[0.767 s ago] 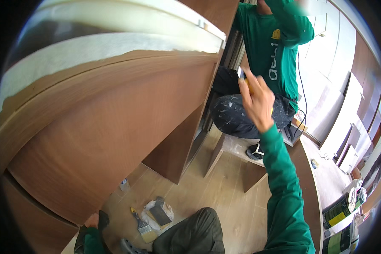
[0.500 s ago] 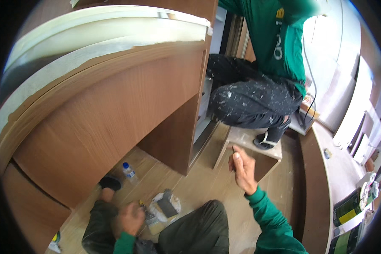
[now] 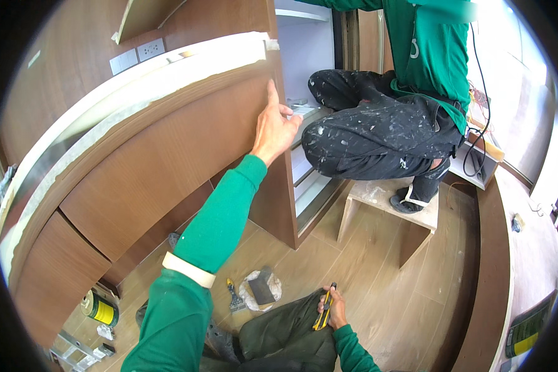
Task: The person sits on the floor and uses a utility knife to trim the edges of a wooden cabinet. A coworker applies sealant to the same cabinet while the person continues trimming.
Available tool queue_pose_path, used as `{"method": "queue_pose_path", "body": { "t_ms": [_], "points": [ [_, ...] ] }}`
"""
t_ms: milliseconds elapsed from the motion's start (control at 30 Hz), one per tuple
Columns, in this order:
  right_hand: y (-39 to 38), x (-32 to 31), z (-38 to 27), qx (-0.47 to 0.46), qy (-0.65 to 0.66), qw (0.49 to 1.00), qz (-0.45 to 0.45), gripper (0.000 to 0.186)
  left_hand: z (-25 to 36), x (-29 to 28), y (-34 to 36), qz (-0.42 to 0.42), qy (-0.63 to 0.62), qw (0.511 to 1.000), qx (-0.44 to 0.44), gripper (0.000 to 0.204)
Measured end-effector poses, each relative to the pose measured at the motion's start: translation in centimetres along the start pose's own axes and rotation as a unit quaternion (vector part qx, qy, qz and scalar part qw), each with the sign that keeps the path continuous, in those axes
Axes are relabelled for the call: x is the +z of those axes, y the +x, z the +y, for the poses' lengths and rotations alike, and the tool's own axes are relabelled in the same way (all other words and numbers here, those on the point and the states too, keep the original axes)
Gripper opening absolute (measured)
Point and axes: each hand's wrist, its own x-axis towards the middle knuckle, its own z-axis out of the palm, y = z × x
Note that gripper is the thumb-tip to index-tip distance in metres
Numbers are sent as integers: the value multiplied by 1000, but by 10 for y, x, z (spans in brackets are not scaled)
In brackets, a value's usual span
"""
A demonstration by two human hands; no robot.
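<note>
My left hand [image 3: 275,128] reaches up with its index finger stretched out, touching or close to the brown wood-grain panel [image 3: 173,142] under the curved counter edge. It holds nothing, and its other fingers are loosely bent. A cream band [image 3: 189,270], like a tape roll, circles that arm's green sleeve. By my right knee, my right hand [image 3: 336,310] is closed around a yellow and black utility knife [image 3: 324,315]. Pale covering film [image 3: 108,127] runs along the counter's rim, above a brown edge strip.
A co-worker in paint-spattered trousers [image 3: 366,133] squats on a low wooden stool [image 3: 387,203] by the open cabinet. A paintbrush [image 3: 235,296] and dark sanding block [image 3: 262,289] lie on the floor. A paint can [image 3: 100,309] stands lower left; another can [image 3: 530,325] is right.
My left hand has risen from near my lap to the panel. My right hand has come down to my knee, where the utility knife now shows. The view has shifted.
</note>
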Motion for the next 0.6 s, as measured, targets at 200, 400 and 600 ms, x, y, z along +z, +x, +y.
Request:
{"method": "queue_pose_path", "body": {
  "t_ms": [200, 400, 600],
  "points": [
    [15, -15, 1, -3, 43, 999, -33, 37, 24, 20, -1, -52, -42, 992, -104, 105],
    [16, -14, -2, 12, 12, 999, -39, 34, -18, 8, -49, -133, 57, 984, -102, 101],
    [18, -18, 0, 20, 59, 997, -53, 30, 20, 0, -20, -76, 449, 889, 51, 104]
  ]
}}
